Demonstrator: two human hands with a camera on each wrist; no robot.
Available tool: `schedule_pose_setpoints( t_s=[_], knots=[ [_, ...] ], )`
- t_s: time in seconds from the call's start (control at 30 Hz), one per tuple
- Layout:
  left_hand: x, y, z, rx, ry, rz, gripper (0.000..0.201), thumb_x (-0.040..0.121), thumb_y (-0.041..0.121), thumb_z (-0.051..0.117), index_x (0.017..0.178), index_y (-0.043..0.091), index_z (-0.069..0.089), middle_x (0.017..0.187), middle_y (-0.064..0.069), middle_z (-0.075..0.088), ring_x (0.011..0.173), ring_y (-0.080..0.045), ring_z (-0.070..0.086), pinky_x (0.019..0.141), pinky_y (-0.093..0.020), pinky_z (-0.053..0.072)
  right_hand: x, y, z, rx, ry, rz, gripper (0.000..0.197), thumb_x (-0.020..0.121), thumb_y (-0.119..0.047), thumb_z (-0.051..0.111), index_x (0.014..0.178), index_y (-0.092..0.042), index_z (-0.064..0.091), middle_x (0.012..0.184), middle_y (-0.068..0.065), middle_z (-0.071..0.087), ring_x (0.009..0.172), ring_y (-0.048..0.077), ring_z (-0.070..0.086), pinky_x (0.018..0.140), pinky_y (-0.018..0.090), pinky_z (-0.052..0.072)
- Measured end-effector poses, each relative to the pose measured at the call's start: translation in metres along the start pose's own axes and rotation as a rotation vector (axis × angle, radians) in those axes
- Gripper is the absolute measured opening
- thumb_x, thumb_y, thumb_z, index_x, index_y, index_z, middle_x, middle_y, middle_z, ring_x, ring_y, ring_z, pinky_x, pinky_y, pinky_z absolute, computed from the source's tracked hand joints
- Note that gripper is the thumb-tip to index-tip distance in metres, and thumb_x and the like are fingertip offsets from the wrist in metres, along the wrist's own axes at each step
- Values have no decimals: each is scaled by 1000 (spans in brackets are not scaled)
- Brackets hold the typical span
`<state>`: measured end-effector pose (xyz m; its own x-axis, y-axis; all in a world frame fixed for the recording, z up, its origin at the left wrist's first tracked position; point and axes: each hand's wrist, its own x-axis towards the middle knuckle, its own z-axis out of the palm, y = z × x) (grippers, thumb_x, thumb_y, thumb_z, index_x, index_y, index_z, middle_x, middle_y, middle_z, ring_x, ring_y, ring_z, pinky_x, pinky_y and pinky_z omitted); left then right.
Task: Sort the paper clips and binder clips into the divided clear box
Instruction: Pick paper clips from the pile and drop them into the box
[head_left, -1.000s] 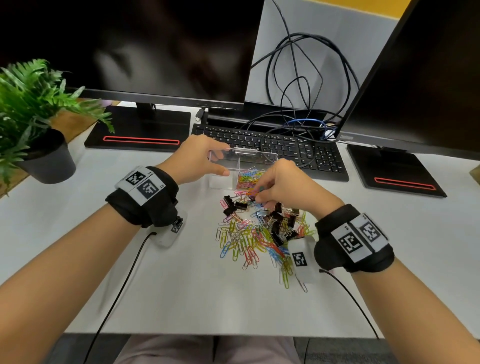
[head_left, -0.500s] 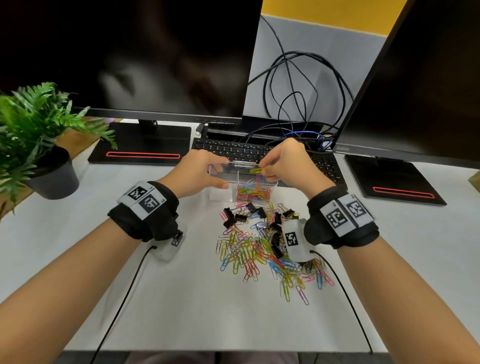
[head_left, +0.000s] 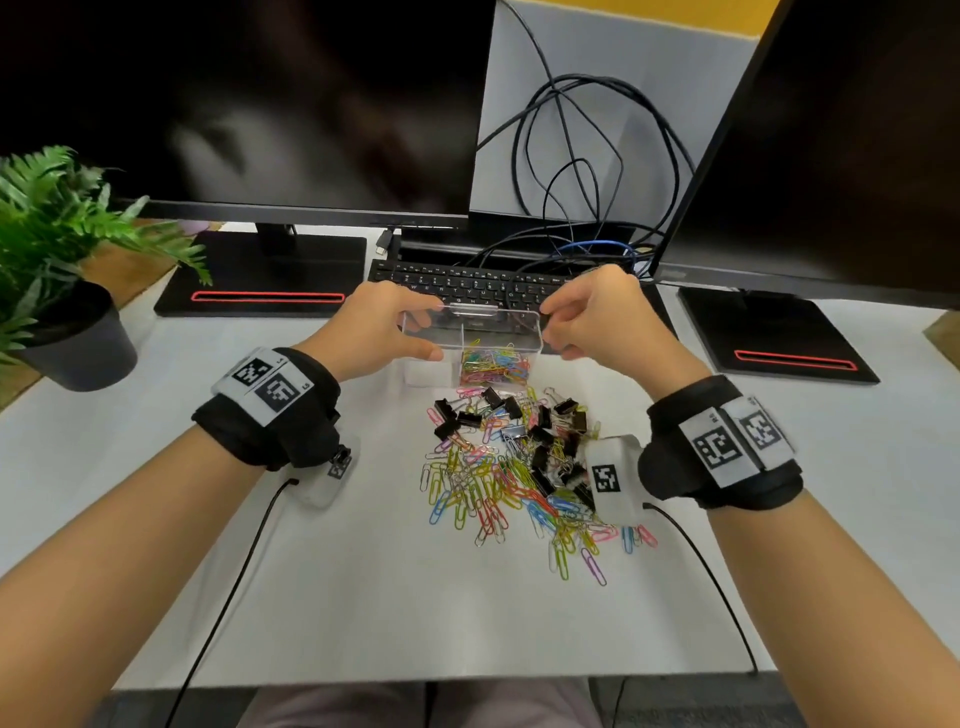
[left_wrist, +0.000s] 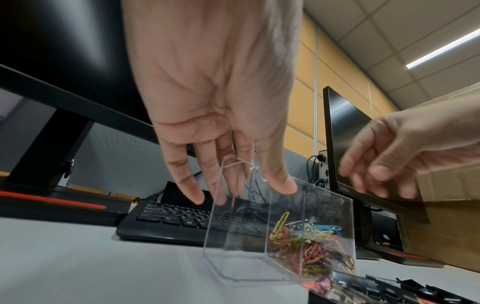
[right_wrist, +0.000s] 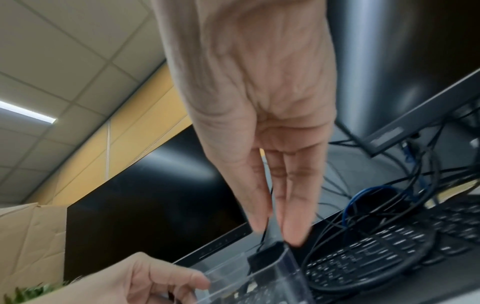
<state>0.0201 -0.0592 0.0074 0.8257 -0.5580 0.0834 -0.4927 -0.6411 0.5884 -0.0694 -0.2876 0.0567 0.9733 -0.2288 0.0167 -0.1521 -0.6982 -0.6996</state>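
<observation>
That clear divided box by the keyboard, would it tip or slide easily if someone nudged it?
Probably yes. The clear box looks thin-walled and light, and only its right compartment holds paper clips, so its weight likely sits lopsided. Its smooth walls on the white desk could slide readily; the left hand steadying it suggests as much.

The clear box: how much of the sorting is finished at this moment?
Done: the clear box has coloured paper clips in its right compartment; the left compartment looks empty. In hand: the left hand holds the box; the right hand carries nothing visible. Left: the loose paper clips and all binder clips on the desk.
</observation>
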Motion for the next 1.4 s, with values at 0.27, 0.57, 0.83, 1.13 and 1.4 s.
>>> schedule_pose_setpoints(
  t_s=[0.27, 0.57, 0.83, 1.13, 1.4],
  knots=[
    [-1, 4, -2, -3, 11, -1, 64, 72, 26, 81, 130, 13, 58, 107, -6, 68, 101, -20, 61, 94, -34, 48, -58, 50, -30, -354, -485, 362, 41, 69, -6, 82, 103, -6, 58, 85, 16, 66, 68, 26, 70, 57, 36, 60],
    [-3, 7, -1, 2, 3, -19, 63, 72, 26, 80, 130, 14, 59, 107, -5, 68, 103, -20, 61, 97, -36, 47, -85, 62, -1, -587, -654, 397, 23, 63, -11, 83, 65, -7, 60, 40, -4, 59, 43, 14, 58, 47, 21, 46],
    [-3, 9, -1, 13, 0, -16, 62, 73, 25, 79, 130, 14, 58, 108, -6, 68, 101, -19, 61, 94, -32, 46, -60, 64, 5, -349, -384, 276, 23, 76, 7, 67, 95, -4, 63, 64, 9, 65, 53, 20, 67, 59, 32, 59],
    [-3, 7, 0, 11, 0, -16, 62, 73, 26, 79, 130, 14, 58, 108, -6, 68, 99, -20, 62, 96, -37, 48, -64, 56, 5, -333, -582, 336, 83, 60, -16, 89, 127, -16, 40, 112, 2, 40, 86, 26, 58, 55, 32, 59],
    [-3, 7, 0, 8, -1, -8, 62, 73, 25, 79, 130, 13, 58, 107, -7, 68, 98, -20, 63, 97, -39, 48, -55, 56, 15, -299, -556, 249, 43, 72, 0, 79, 107, -6, 54, 107, 15, 56, 69, 31, 68, 62, 40, 60]
  ],
)
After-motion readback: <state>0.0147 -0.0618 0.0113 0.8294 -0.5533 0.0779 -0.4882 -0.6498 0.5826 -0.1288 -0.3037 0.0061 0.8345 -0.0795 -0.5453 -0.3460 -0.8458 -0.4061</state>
